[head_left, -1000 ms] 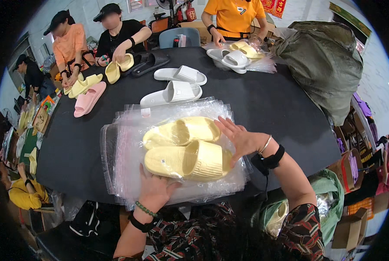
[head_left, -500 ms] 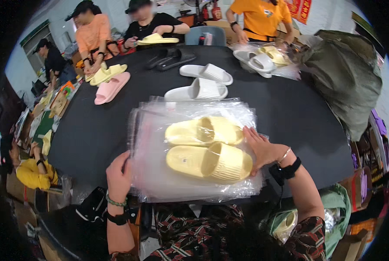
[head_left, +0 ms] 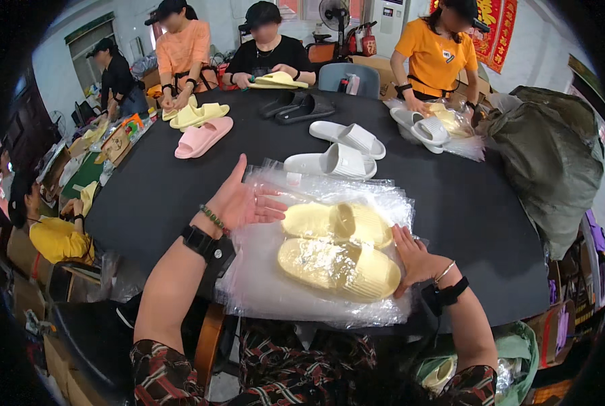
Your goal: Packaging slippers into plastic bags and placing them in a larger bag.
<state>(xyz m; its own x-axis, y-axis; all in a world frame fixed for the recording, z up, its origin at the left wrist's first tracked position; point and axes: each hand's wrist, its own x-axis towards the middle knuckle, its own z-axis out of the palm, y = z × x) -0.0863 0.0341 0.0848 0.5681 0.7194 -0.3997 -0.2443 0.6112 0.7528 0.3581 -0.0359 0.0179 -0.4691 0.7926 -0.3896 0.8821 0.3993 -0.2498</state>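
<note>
A pair of pale yellow ridged slides [head_left: 316,264] lies inside a clear plastic bag, on top of a stack of clear bags [head_left: 262,294] at the table's near edge. Light glares off the film over them. My left hand [head_left: 245,203] is open above the stack's upper left part, palm turned inward, its fingertips close to the heel of the farther slide. I cannot tell whether they touch the film. At the toe ends rests my right hand [head_left: 416,258], fingers stretched out flat against the bag.
Beyond the stack on the black table [head_left: 140,203] lie white slides [head_left: 333,161], a pink slide [head_left: 204,137] and black slides [head_left: 306,108]. Co-workers handle footwear along the far side. A large dark sack [head_left: 546,162] stands at the right; a green bag [head_left: 526,352] sits below.
My left hand has left the stack's left edge, moving up and right over the bag with its fingers opening. My right hand stays at the toe ends. The whole view has shifted.
</note>
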